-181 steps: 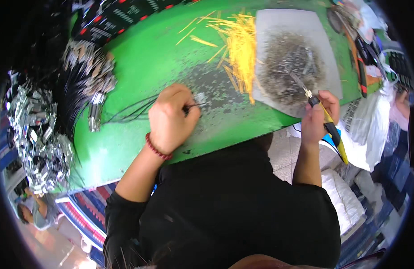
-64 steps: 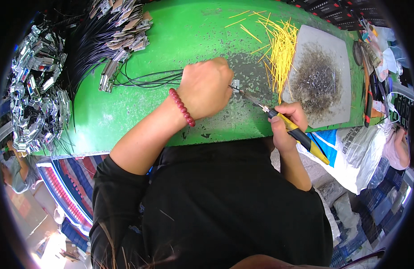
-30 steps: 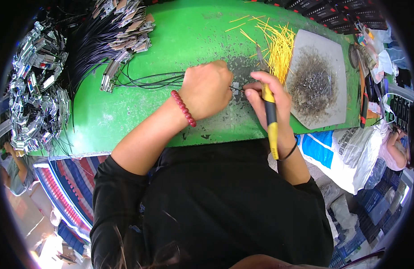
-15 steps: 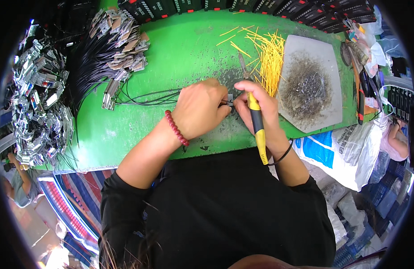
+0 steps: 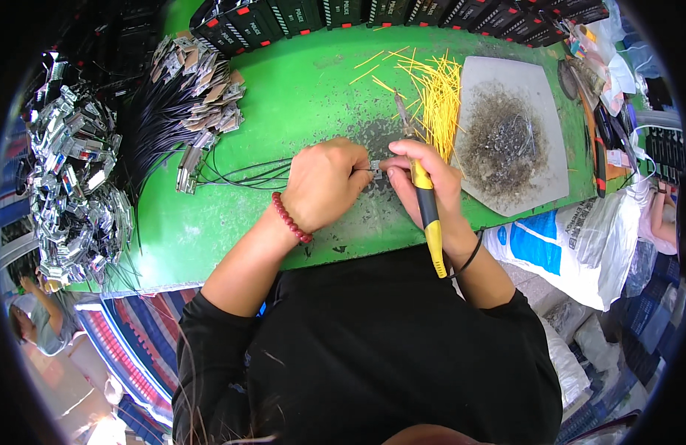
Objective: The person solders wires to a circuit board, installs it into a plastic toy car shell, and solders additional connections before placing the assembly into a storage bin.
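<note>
My left hand, with a red bead bracelet at the wrist, pinches a small metal part with thin black wires running left from it. My right hand meets it at that part and also grips a soldering iron with a yellow and black handle; its metal tip points away across the green table. Both hands touch at the small part over a sooty patch of the table.
A pile of yellow wire pieces lies beyond the hands. A grey slab with dark solder dross sits to the right. Bundles of black wired parts and shiny metal pieces lie left. White sacks stand at the right.
My right hand turned the soldering iron from pointing at the part to lying along the palm, tip away, and closed in beside my left hand. The view shifted slightly.
</note>
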The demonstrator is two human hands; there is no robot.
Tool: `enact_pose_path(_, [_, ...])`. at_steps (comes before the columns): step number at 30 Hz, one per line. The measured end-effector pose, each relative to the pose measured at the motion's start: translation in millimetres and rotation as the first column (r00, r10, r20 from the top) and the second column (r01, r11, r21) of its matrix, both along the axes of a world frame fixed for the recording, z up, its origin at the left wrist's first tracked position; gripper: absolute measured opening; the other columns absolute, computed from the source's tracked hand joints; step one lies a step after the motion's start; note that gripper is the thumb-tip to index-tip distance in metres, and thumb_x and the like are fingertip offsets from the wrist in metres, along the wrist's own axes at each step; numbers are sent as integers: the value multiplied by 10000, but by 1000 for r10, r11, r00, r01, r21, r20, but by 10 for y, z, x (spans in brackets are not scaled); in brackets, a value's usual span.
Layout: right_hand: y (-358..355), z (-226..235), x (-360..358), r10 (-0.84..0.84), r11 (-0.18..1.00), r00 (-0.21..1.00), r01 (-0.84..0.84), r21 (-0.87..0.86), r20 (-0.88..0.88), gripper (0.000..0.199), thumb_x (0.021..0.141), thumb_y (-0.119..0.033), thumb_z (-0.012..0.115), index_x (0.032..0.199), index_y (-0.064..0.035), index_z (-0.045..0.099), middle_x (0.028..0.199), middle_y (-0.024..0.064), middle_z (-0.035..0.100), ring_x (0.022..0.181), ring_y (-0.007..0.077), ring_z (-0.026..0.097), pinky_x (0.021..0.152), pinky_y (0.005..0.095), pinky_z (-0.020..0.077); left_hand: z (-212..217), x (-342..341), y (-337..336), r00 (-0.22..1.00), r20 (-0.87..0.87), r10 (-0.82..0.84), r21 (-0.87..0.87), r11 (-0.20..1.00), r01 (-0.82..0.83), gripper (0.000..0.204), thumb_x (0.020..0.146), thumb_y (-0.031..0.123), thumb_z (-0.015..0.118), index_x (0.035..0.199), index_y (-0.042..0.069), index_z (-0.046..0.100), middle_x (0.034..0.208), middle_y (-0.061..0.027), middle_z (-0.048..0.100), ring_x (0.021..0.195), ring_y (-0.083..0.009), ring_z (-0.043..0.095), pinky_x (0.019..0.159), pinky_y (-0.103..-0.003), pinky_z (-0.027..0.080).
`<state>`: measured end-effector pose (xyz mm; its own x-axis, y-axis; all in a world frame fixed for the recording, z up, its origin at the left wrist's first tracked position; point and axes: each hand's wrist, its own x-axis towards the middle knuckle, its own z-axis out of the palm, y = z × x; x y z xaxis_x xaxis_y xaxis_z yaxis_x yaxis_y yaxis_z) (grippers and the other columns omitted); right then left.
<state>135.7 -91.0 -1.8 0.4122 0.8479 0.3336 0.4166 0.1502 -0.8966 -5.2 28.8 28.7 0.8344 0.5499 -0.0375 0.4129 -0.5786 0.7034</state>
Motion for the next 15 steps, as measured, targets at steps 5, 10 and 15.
enact_pose_path(5, [-2,0,19,-30,999,999,31,-36,44,364,784,66,677,1110,-82,614,910,118,698,783,194,730,656,278,556,10,3,1,1000,7,-6,-13,1000,6,113,762,119,695,775,20,642,775,-143,629,712,-342,627,628,-418,490])
enact_pose_path(10, [45,-1,-34,8,1000,1000,-8,1,-14,357,779,55,685,1098,-92,624,896,110,702,784,205,731,647,279,555,-16,-21,-3,1000,14,-2,-21,1000,2,111,756,114,695,768,18,638,768,-142,628,709,-341,627,626,-418,489])
enact_pose_path(15, [71,-26,-4,-5,1000,997,6,-14,76,389,770,35,698,1123,-109,619,805,82,692,740,209,723,615,289,538,-23,-29,-7,999,31,-9,18,1000,8,102,754,111,691,773,22,645,775,-142,635,706,-336,631,622,-410,492])
